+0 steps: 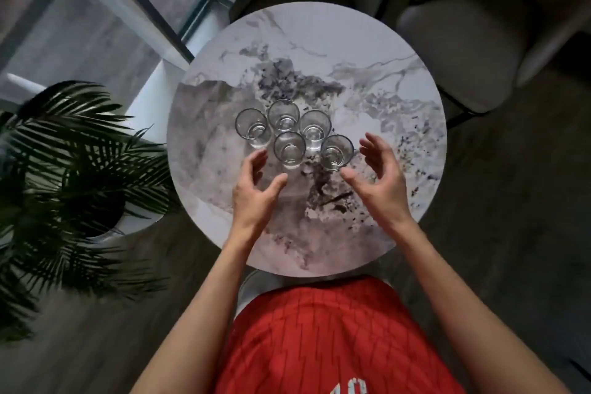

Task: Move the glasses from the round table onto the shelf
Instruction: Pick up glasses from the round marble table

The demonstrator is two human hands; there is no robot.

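Note:
Several clear drinking glasses stand upright in a tight cluster on the round marble table. The nearest two are a glass at the front middle and a glass at the front right. My left hand hovers just below and left of the front middle glass, fingers apart and curled, holding nothing. My right hand is just right of the front right glass, fingers spread and curved toward it, not touching. No shelf is in view.
A potted palm stands left of the table. Two grey upholstered chairs sit beyond the table at the top and right. A glass wall with dark frames runs at the upper left. Dark floor surrounds the table.

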